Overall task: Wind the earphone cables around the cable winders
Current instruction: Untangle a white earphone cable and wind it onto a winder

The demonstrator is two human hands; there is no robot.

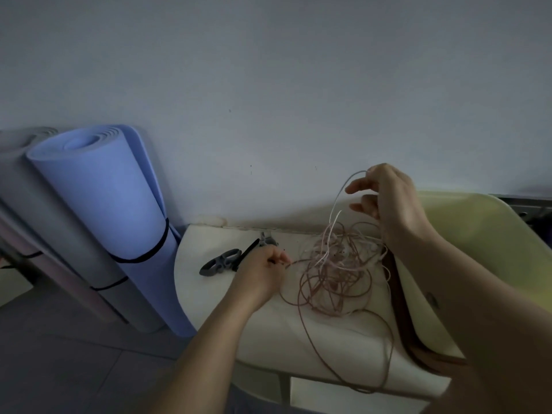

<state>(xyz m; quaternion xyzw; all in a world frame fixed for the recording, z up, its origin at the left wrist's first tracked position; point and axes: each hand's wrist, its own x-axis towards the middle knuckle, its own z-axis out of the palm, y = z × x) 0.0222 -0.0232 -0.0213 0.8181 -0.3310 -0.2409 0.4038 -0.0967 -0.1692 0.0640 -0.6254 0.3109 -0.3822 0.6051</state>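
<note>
Head view — nothing is wound yet, I judge: my right hand pinches a loop above the cable tangle, my left hand pinches a strand beside it — winder untouched, further left.

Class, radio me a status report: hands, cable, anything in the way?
Left hand pinches a strand low; right hand lifts a loop high. Cable a loose tangle on the seat. Winders lie untouched beside left hand. Obstacle: the tangle.

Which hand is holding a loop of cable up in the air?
The right hand, raised above the tangled cable with a pale loop pinched in its fingers. The left hand is low at the seat, pinching a strand.
</note>
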